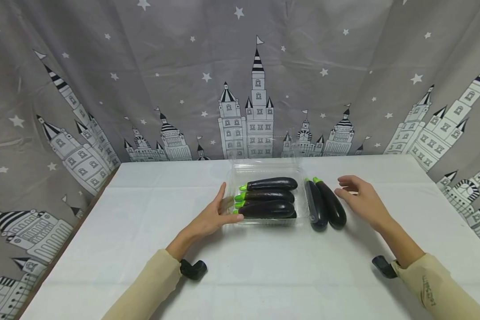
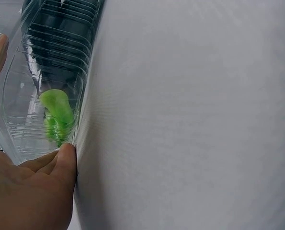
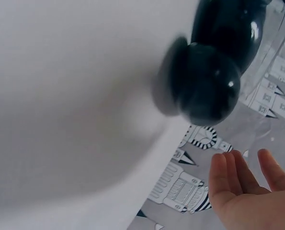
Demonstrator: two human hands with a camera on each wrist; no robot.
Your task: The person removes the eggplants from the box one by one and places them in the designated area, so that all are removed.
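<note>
Nearest the camera, two beige sleeves (image 1: 142,289) came in from the near left and near right corners over the white table (image 1: 284,271). The outer eggplant (image 1: 330,204) lay on that table, right of the clear container (image 1: 302,202), its green stem pointing far and slightly left and its thick dark end near and to the right. The right hand (image 1: 362,198) was the nearer of the two, hanging just to the right of it; the fingers were loosely bent, held nothing, and stood apart from the eggplant. What mattered most, it seemed, was that the eggplant lay to the hand's left with its long side, not an end, toward the fingers. On its other side an inner eggplant (image 1: 318,206) lay just beside it on nearly the same slant, close against the container's right wall. Inside the container at least four more eggplants (image 1: 268,195) lay left to right, crosswise to that pair, stems to the left. The left hand (image 1: 210,218) rested spread at the container's near left corner, clasping nothing, with the whole container between it and the outer eggplant.
</note>
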